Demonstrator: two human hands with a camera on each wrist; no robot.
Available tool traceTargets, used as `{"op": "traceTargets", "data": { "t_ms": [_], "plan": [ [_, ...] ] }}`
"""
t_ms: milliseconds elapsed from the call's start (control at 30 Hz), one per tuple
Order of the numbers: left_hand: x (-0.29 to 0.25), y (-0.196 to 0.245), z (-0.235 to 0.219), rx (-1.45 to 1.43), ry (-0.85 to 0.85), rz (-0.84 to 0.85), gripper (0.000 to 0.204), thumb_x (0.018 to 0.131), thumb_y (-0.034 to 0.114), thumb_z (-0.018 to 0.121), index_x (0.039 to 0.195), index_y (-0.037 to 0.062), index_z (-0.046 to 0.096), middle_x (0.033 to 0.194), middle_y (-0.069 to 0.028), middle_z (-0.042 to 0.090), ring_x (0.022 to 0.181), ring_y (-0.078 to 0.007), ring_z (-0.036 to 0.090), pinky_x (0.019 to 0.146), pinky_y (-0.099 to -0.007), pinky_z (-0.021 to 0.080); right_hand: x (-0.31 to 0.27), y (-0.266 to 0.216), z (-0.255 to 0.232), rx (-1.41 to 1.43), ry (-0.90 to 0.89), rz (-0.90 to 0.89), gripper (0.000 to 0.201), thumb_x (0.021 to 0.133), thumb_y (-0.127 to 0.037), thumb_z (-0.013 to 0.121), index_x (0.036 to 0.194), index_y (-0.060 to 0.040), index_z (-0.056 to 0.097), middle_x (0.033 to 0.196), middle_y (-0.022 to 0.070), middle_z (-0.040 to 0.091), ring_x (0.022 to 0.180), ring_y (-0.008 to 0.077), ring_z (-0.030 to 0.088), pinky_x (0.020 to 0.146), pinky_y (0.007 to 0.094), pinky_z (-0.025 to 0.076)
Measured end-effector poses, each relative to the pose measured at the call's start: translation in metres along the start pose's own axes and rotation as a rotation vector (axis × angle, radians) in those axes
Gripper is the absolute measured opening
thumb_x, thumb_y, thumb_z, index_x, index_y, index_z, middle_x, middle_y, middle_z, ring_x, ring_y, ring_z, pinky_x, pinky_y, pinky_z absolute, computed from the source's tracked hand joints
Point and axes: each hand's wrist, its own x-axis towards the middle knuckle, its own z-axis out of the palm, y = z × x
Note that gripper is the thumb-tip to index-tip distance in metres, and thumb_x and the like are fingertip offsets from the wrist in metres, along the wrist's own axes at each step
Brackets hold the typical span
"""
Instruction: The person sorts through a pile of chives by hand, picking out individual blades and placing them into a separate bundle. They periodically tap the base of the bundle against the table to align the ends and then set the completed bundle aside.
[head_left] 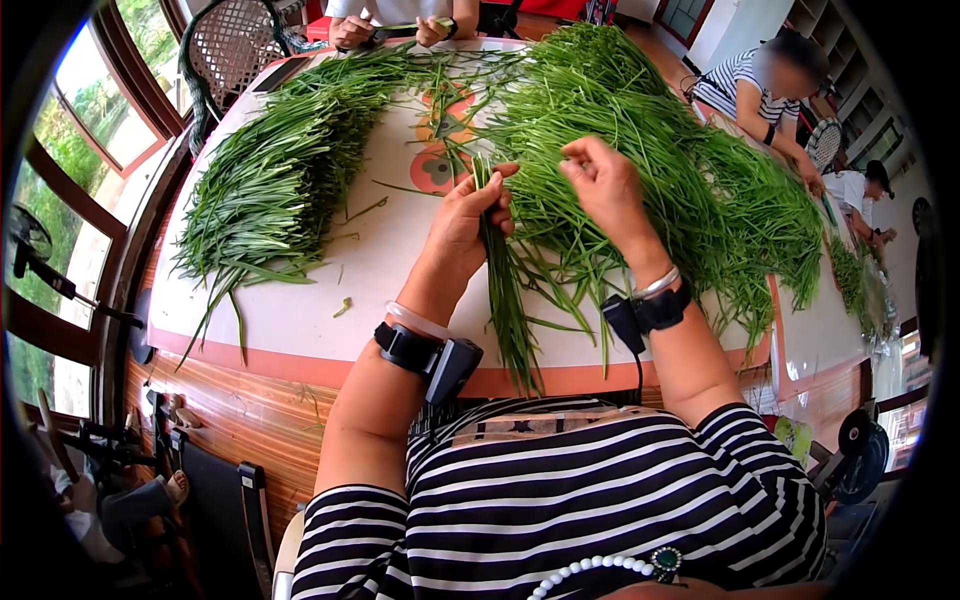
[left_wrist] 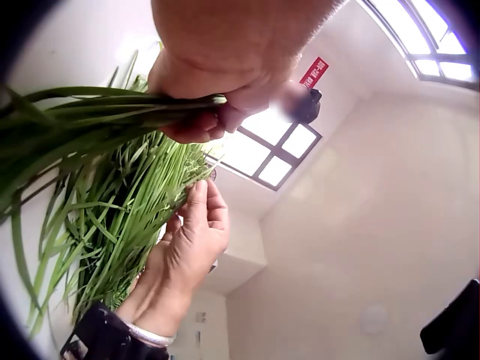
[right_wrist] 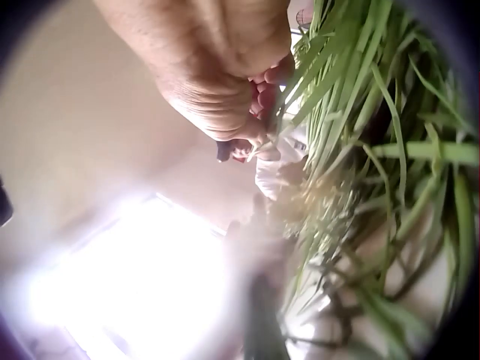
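My left hand [head_left: 466,218] grips a bunch of garlic chives [head_left: 505,290], its pale stem ends up by the thumb and its long green leaves hanging toward the table's near edge. To the right, apart from that bunch, my right hand [head_left: 612,190] is raised in front of the big heap of garlic chives [head_left: 640,130]. Its thumb and fingertips meet, and a thin pale strand [left_wrist: 215,162] sticks out from them in the left wrist view. The same fingers are partly hidden behind the palm in the right wrist view.
A second pile of chives [head_left: 290,170] lies on the left of the white-topped table [head_left: 270,310]. Loose leaves are scattered between the piles. One person's hands [head_left: 390,33] work at the far side, and a person in stripes [head_left: 745,90] leans in at the right.
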Motion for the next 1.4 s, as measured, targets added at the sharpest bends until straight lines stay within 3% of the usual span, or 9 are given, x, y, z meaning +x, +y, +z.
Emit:
{"op": "traceTargets", "data": {
  "t_ms": [67, 133, 333, 433, 533, 567, 800, 1233, 1400],
  "plan": [
    [0.001, -0.003, 0.001, 0.027, -0.007, 0.008, 0.022, 0.095, 0.017, 0.060, 0.113, 0.0049, 0.062, 0.073, 0.0026, 0.049, 0.062, -0.0083, 0.044, 0.057, -0.0239, 0.042, -0.012, -0.016, 0.008, 0.060, -0.034, -0.068, 0.014, 0.082, -0.004, 0.068, 0.096, -0.0019, 0.064, 0.074, 0.0024, 0.060, 0.057, 0.0080, 0.046, 0.052, 0.0244, 0.040],
    [0.002, -0.006, 0.001, 0.077, -0.014, 0.013, 0.021, 0.095, 0.017, 0.061, 0.112, 0.0055, 0.063, 0.074, 0.0033, 0.051, 0.063, -0.0077, 0.045, 0.057, -0.0234, 0.043, -0.021, -0.030, 0.012, 0.094, -0.099, -0.067, 0.014, 0.079, -0.004, 0.068, 0.091, -0.0022, 0.062, 0.082, 0.0126, 0.065, 0.071, 0.0286, 0.064, 0.063, 0.0364, 0.050],
    [0.002, 0.003, -0.008, 0.176, 0.103, 0.096, 0.015, 0.093, 0.023, 0.064, 0.098, 0.0093, 0.066, 0.081, 0.0027, 0.058, 0.067, -0.0075, 0.050, 0.058, -0.0228, 0.044, -0.026, -0.019, 0.002, 0.065, -0.322, 0.010, 0.017, 0.078, -0.010, 0.071, 0.090, -0.0007, 0.064, 0.078, 0.0137, 0.065, 0.067, 0.0258, 0.062, 0.062, 0.0347, 0.048],
    [-0.002, 0.027, -0.011, 0.033, 0.125, 0.283, 0.019, 0.097, 0.027, 0.058, 0.092, 0.0089, 0.060, 0.082, -0.0031, 0.060, 0.074, -0.0147, 0.057, 0.073, -0.0311, 0.052, -0.015, -0.013, -0.026, 0.071, -0.522, 0.134, 0.018, 0.081, -0.016, 0.071, 0.084, 0.0010, 0.067, 0.071, 0.0122, 0.066, 0.060, 0.0174, 0.059, 0.060, 0.0311, 0.047],
    [-0.002, 0.039, -0.023, -0.256, -0.082, 0.332, 0.020, 0.100, 0.029, 0.051, 0.094, 0.0102, 0.054, 0.079, -0.0026, 0.054, 0.070, -0.0174, 0.055, 0.075, -0.0355, 0.053, 0.001, 0.013, -0.034, 0.059, -0.315, 0.116, 0.017, 0.085, -0.016, 0.069, 0.085, 0.0001, 0.066, 0.064, 0.0028, 0.060, 0.058, 0.0072, 0.049, 0.056, 0.0259, 0.042],
    [-0.003, 0.040, -0.026, -0.280, -0.122, 0.284, 0.021, 0.100, 0.030, 0.050, 0.094, 0.0103, 0.053, 0.076, -0.0014, 0.050, 0.066, -0.0151, 0.050, 0.069, -0.0323, 0.052, 0.007, 0.015, -0.032, -0.089, -0.256, 0.156, 0.018, 0.084, -0.021, 0.068, 0.084, -0.0034, 0.068, 0.072, 0.0105, 0.066, 0.063, 0.0221, 0.062, 0.062, 0.0342, 0.049],
    [0.001, 0.023, -0.021, -0.145, -0.140, 0.093, 0.023, 0.100, 0.031, 0.051, 0.096, 0.0076, 0.052, 0.071, 0.0013, 0.043, 0.059, -0.0090, 0.036, 0.052, -0.0215, 0.036, 0.013, 0.031, 0.002, -0.482, -0.234, 0.074, 0.016, 0.082, -0.025, 0.068, 0.083, -0.0086, 0.066, 0.086, 0.0119, 0.064, 0.081, 0.0334, 0.064, 0.070, 0.0438, 0.052],
    [0.000, -0.001, 0.002, 0.097, 0.010, 0.052, 0.039, 0.092, 0.016, 0.065, 0.127, 0.0032, 0.053, 0.071, 0.0023, 0.047, 0.061, -0.0082, 0.046, 0.058, -0.0267, 0.046, 0.005, -0.013, -0.016, -0.028, -0.132, 0.031, 0.009, 0.085, -0.010, 0.065, 0.086, -0.0022, 0.062, 0.077, 0.0127, 0.067, 0.067, 0.0281, 0.065, 0.060, 0.0360, 0.049],
    [0.001, -0.008, 0.003, 0.138, -0.043, 0.107, 0.033, 0.090, 0.018, 0.068, 0.119, 0.0046, 0.060, 0.072, 0.0038, 0.050, 0.061, -0.0073, 0.047, 0.058, -0.0250, 0.044, -0.018, -0.034, 0.004, 0.041, -0.158, -0.032, 0.008, 0.083, -0.009, 0.065, 0.084, -0.0021, 0.060, 0.077, 0.0129, 0.065, 0.067, 0.0300, 0.063, 0.059, 0.0365, 0.048]
  ]
}}
